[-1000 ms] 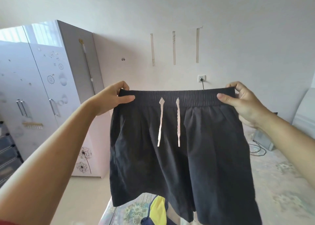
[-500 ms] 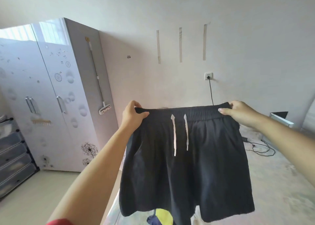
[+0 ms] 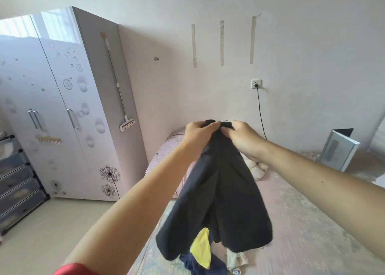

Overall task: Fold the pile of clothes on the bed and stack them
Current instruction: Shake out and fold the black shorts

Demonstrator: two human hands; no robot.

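Over on the left there's just the wardrobe point(image 3: 68, 108), nothing to do with the job. Moving in, the left hand point(image 3: 200, 136) is pinching one end of the waistband of the black shorts point(image 3: 218, 195), and the right hand point(image 3: 242, 139) pinches the other end right up against it, fingers curled on the cloth. So the shorts hang doubled lengthwise, in the air over the bed point(image 3: 312, 222). Looks like the first fold, leg onto leg. Next I'd lay them flat on the bed, smooth them, then fold top to bottom. The rest of the pile point(image 3: 201, 251) sits right underneath, not yet folded.
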